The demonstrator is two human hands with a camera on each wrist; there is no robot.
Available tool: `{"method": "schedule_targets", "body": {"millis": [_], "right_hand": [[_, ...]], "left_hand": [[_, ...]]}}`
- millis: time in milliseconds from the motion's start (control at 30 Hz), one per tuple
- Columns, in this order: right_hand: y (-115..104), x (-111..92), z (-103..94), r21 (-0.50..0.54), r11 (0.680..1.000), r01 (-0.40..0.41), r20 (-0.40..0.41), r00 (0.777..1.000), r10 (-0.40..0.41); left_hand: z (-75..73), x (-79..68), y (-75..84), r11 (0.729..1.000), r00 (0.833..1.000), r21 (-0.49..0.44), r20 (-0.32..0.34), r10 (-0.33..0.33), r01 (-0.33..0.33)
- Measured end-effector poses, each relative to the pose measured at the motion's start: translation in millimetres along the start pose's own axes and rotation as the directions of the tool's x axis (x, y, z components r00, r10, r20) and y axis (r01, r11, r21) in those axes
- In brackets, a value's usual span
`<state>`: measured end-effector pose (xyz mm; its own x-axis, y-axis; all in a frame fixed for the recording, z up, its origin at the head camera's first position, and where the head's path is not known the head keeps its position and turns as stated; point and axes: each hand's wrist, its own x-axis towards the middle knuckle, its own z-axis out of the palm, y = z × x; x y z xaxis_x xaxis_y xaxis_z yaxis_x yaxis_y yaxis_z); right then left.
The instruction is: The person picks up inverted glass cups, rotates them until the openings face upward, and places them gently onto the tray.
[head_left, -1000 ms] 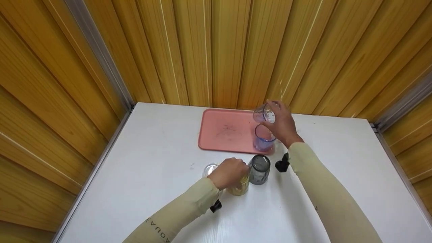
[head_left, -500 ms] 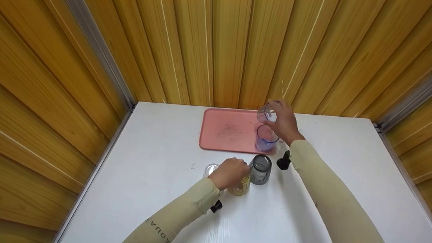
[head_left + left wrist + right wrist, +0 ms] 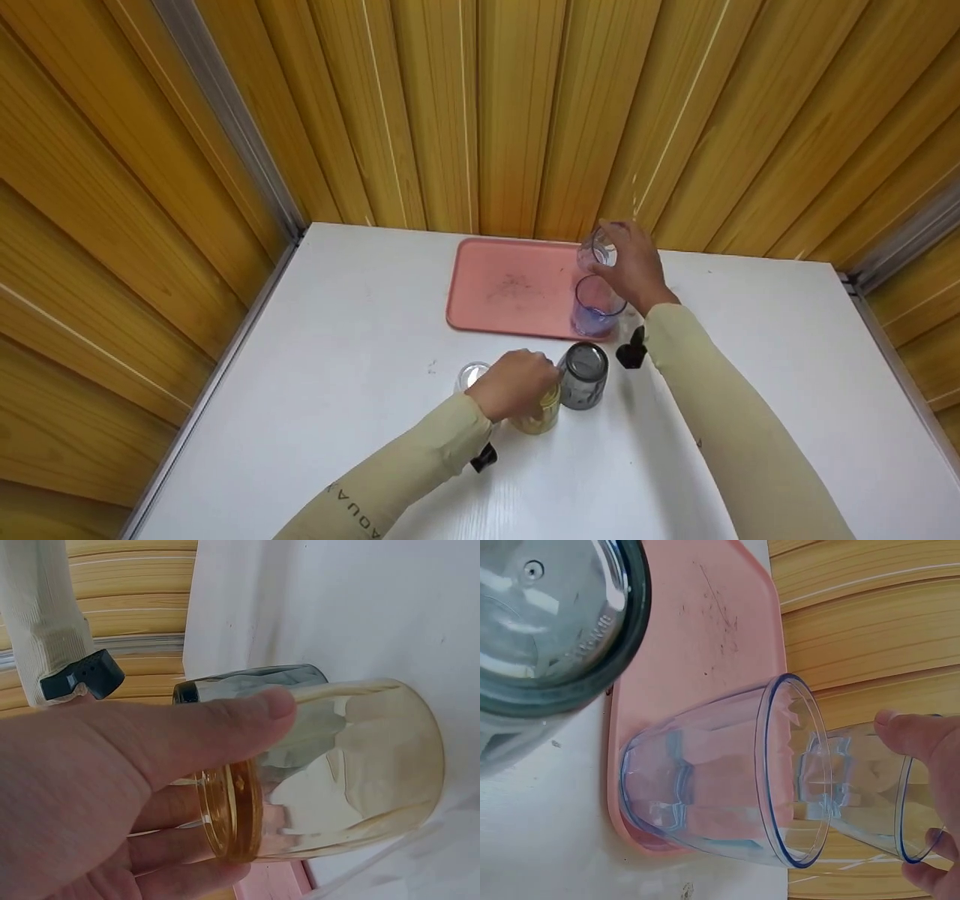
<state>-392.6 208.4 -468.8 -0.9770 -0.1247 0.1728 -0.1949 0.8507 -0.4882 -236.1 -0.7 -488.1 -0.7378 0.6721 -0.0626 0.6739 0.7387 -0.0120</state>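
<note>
- Right hand [image 3: 634,266] pinches a held blue-rimmed glass [image 3: 871,784] near its rim; left hand [image 3: 514,384] clamps thumb and fingers round the base of an upside-down amber glass [image 3: 360,765], a grip only its wrist view lays bare.
- White table [image 3: 360,315]: beneath both hands.
- Pink tray [image 3: 510,289]: mostly left of the right hand.
- Standing blue-rimmed glass [image 3: 712,772]: upright on the tray, just nearside of the right hand.
- Grey glass [image 3: 585,379]: upside down, just right of the left hand.
- Clear glass [image 3: 472,373]: left of the left hand, seen only from the head.
- Raised lettering [image 3: 592,637]: on the grey base, legible to neither other view.
</note>
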Motion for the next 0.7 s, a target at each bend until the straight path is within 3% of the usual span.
{"method": "schedule_targets", "body": {"millis": [300,700], "right_hand": [[4.1,5.8,0.8,-0.012,1.000,-0.028,0.035,0.999,0.029],[10.6,11.8,6.2,0.044,0.997,-0.068,0.091,0.994,0.064]], "left_hand": [[1.1,-1.3,0.0,0.997,0.999,0.072,-0.045,0.024,-0.021],[0.5,-2.1,0.9,0.999,1.000,0.032,-0.019,0.002,-0.002]]}}
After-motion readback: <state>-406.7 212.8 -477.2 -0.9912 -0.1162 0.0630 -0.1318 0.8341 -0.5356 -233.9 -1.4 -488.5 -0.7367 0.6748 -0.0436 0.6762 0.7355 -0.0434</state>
